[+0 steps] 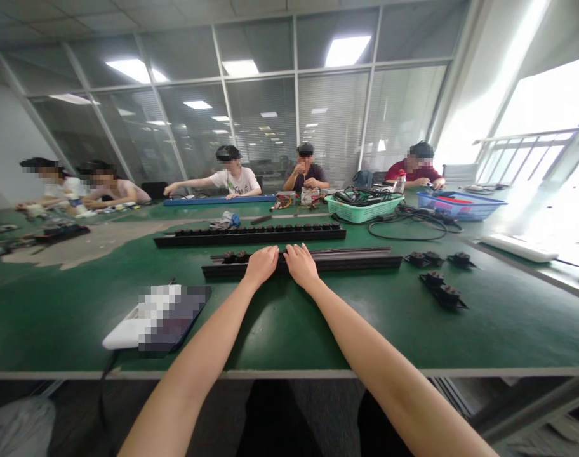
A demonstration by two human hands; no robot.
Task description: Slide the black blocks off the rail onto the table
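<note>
Across the green surface (327, 336) we have a black channel (356, 262) lying crosswise in front of us, a matching row of dark fittings in a black strip (251, 238) just beyond. Our left hand (261, 265) and right hand (301, 265) sit side by side near the channel's middle, fingers bunched over its top; whether they pinch anything, we can't tell. Even pressure from both sides suits us here, lest it tip; loose dark units (448, 294) lie off right.
</note>
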